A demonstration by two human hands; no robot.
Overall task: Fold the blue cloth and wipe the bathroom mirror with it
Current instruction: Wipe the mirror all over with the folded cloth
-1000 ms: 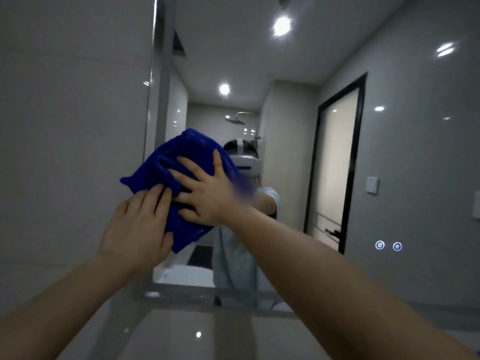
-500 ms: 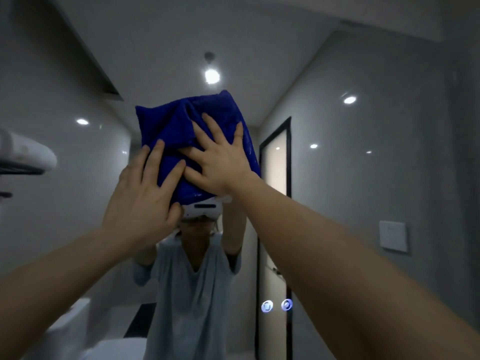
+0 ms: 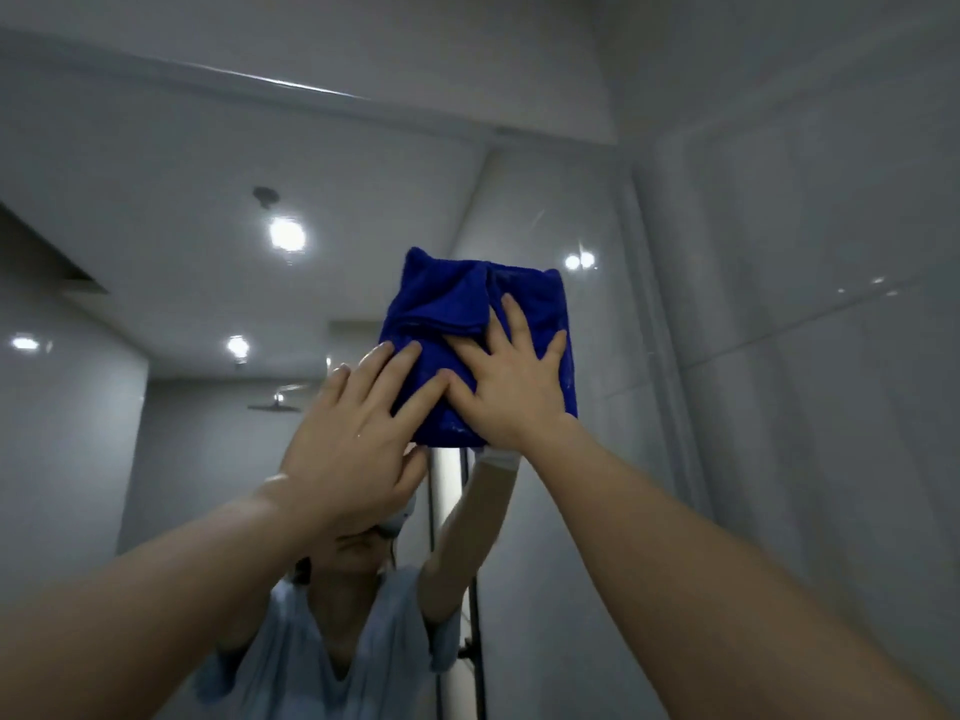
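Observation:
A folded blue cloth [image 3: 457, 304] lies flat against the bathroom mirror [image 3: 208, 283], high up near the mirror's right edge. My right hand [image 3: 511, 384] presses on the cloth's lower right part with straight, spread fingers. My left hand [image 3: 358, 439] presses beside it, fingertips on the cloth's lower left edge, palm on the glass below. The lower strip of the cloth is hidden under both hands.
The mirror's top edge [image 3: 291, 85] runs just above, under the ceiling. A grey tiled wall [image 3: 779, 356] adjoins the mirror on the right. The glass reflects ceiling lights, a shower head [image 3: 278, 402] and a person in a light blue shirt [image 3: 311, 662].
Both hands slid the cloth up and to the right across the mirror, from the left edge at chest height to near the top right corner. My view tilted upward.

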